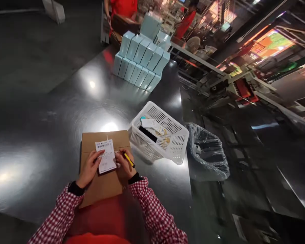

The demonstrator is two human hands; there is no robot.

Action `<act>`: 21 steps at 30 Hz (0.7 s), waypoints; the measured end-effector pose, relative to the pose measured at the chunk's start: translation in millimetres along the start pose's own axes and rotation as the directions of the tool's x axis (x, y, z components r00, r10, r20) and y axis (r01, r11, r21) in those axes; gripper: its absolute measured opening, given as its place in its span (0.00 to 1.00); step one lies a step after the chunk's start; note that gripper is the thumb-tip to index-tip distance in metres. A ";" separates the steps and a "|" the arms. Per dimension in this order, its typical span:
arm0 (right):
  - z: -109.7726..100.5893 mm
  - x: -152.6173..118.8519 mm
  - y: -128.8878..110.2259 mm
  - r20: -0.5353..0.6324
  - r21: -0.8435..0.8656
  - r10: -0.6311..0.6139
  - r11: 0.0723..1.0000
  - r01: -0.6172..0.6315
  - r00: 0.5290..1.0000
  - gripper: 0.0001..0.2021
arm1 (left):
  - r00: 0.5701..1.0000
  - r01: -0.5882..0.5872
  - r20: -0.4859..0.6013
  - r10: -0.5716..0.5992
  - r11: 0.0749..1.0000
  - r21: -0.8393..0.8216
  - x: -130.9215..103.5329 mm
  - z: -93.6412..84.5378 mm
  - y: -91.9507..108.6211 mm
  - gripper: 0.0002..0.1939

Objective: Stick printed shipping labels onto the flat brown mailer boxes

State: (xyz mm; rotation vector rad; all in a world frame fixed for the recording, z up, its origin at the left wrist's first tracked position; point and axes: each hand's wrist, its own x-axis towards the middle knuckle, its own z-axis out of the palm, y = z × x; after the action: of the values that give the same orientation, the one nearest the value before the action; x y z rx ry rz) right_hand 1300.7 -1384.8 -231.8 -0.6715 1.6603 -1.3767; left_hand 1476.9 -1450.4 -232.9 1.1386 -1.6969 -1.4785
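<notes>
A white printed label sheet (107,162) with a barcode lies over a flat brown cardboard box (104,189). It looks like a thin stack, slightly turned. At its left edge, my left hand (89,166) grips it, with fingertips bent over the printed side. My right hand (126,164) is closed around a slim yellow pen (129,159) with a black end, which points up and left. The fingertips of that hand touch the label's right edge. Whatever is under the label is hidden.
Right of the box, a white perforated basket (179,145) holds a black strip (147,134) and paper tags (148,123). A bin lined with clear plastic (210,166) stands beyond the table edge. Pale blue boxes (139,51) are stacked at the back, near a person in red (124,8).
</notes>
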 end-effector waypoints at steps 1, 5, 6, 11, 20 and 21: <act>1.8 -2.5 -3.3 0.042 0.066 0.053 0.996 -0.056 0.998 0.17 | 0.999 -0.004 -0.041 0.003 1.000 -0.030 -4.7 2.5 2.3 0.18; 6.5 -17.6 -16.5 0.140 0.187 0.076 0.977 -0.102 0.987 0.18 | 0.981 0.005 -0.190 -0.037 0.986 -0.165 -22.3 17.8 12.8 0.28; 6.1 -21.6 -19.6 0.150 0.199 0.062 0.976 -0.092 0.987 0.17 | 0.969 0.024 -0.232 -0.083 0.969 -0.245 -26.1 22.0 15.4 0.34; -4.9 -35.1 -23.1 0.163 0.282 0.009 0.958 -0.056 0.987 0.13 | 0.953 0.119 -0.197 -0.230 0.883 -0.453 -41.5 36.3 21.9 0.33; -20.3 -35.6 -38.2 0.071 0.371 -0.133 0.923 0.097 0.989 0.11 | 0.942 0.154 -0.284 -0.177 0.983 -0.100 -40.2 19.8 24.2 0.33; -20.8 -35.6 -40.9 0.086 0.355 -0.148 0.929 0.109 0.985 0.11 | 0.935 0.147 -0.319 -0.157 0.988 -0.055 -39.5 16.4 27.8 0.35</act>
State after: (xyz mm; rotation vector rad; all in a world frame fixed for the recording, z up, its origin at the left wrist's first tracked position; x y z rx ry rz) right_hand 1295.6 -1355.0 -182.2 -0.6433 1.2574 -1.6462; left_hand 1474.4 -1407.5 -205.3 1.4353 -1.3830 -1.3149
